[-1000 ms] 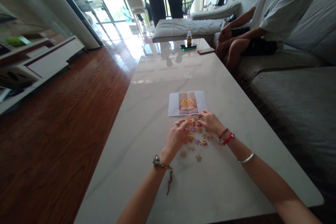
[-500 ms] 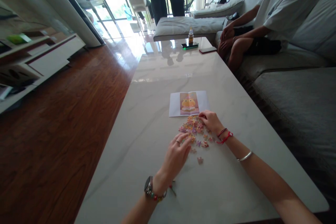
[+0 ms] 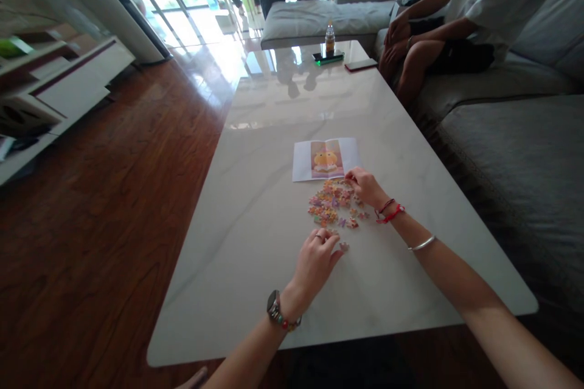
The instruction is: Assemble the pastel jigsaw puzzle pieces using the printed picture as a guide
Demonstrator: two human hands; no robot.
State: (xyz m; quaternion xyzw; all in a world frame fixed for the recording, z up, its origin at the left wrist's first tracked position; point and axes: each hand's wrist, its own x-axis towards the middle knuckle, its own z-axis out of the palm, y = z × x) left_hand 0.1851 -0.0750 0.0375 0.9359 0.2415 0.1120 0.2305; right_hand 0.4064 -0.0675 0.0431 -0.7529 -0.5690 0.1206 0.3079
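Note:
A loose heap of small puzzle pieces (image 3: 332,199) in pink, yellow and purple lies on the white marble-look table (image 3: 237,255). My right hand (image 3: 367,187) is at the heap's upper right edge, its thumb and fingertips closed together. Whatever those fingertips hold, if anything, is too small to make out. Below the heap, my left hand (image 3: 314,261) hovers low with thumb and fingers apart. A single pinkish puzzle piece (image 3: 344,247) lies just beside its thumb. Behind the heap a creased white sheet (image 3: 302,161) lies flat, bearing a printed yellow cartoon figure.
At the table's far end stand a bottle (image 3: 330,39), a dark phone-like object (image 3: 327,58) with a green glow, and a flat reddish-edged object (image 3: 360,65). A seated person (image 3: 438,36) is on the grey sofa (image 3: 511,134) to the right. A low cabinet (image 3: 86,76) stands left.
The view has tipped downward. My left hand has drawn back from the heap's left side to the lone piece, uncovering more pieces. My right hand stays at the heap's upper right.

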